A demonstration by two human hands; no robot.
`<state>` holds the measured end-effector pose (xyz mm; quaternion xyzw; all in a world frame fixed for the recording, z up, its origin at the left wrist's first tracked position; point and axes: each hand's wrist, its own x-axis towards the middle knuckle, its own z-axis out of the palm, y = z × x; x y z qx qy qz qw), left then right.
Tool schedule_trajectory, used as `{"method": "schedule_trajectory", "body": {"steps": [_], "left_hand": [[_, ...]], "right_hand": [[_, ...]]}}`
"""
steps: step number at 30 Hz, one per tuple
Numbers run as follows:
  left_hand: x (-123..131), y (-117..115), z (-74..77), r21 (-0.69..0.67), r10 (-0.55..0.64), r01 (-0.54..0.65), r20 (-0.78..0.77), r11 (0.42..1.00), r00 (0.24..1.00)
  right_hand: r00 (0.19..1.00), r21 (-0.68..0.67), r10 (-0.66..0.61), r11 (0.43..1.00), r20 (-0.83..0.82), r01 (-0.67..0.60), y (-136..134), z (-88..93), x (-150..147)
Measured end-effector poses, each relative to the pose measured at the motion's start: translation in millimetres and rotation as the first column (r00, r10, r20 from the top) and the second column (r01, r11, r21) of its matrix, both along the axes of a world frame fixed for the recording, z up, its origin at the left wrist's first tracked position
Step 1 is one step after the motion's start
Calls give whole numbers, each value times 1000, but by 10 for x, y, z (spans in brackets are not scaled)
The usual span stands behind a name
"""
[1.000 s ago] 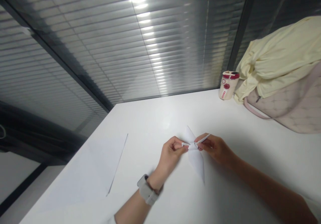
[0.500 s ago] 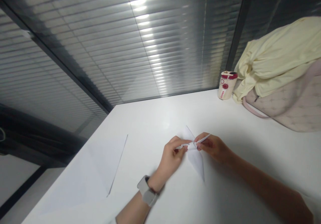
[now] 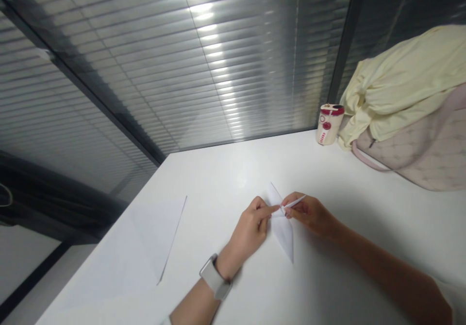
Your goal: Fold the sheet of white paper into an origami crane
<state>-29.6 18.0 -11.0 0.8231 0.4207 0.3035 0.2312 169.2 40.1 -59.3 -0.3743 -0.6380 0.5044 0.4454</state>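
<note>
A piece of folded white paper (image 3: 283, 235) with pointed ends lies between my hands above the table, one point toward the back and one toward me. My right hand (image 3: 307, 212) pinches its right side between thumb and fingers, and a narrow paper tip sticks up past them. My left hand (image 3: 251, 223) is at the left side of the paper. Its index finger reaches to the middle fold, while the other fingers curl under and partly hide the paper. A watch with a grey strap (image 3: 215, 277) is on my left wrist.
A large sheet of white paper (image 3: 127, 252) lies on the white table (image 3: 218, 169) at the left. At the back right stand a cream and red cup (image 3: 329, 125) and a pink bag (image 3: 429, 155) with a pale yellow cloth (image 3: 411, 82) on it. Blinds (image 3: 145, 62) rise behind.
My left index finger has stretched forward onto the middle fold, and the left paper tip seen earlier is hidden now. The paper's near point has shifted slightly left. My right hand keeps its pinch.
</note>
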Motion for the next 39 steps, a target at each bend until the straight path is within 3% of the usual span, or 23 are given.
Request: {"method": "schedule_trajectory", "body": {"steps": [6,9,12,15,19,25,32,39], "left_hand": [[-2,2,-24,21,-17,17,-30,1000,999],[0,1,-35,-3,24,-24,25,1000,999],[10,17,-32,-105,119,-105,134,989,984],[12,67,-21,-257,173,-109,244,960,954],[-15,154,-21,-358,156,-33,318,933,935],[-62,207,-36,-421,106,63,366,905,925],[-82,212,-61,-432,108,70,373,899,922],[-76,195,-36,-431,119,56,368,900,922]], "right_hand": [[998,93,-17,996,60,12,-15,27,0],[992,196,-50,980,116,26,-39,69,3],[981,370,-68,929,184,-5,-58,109,23],[963,480,-35,871,269,-103,-76,134,53],[920,538,-27,818,390,-204,-112,160,68],[914,572,39,769,404,-286,-150,198,38],[896,612,15,725,444,-315,-134,170,46],[888,621,-14,720,460,-311,-139,149,53]]}}
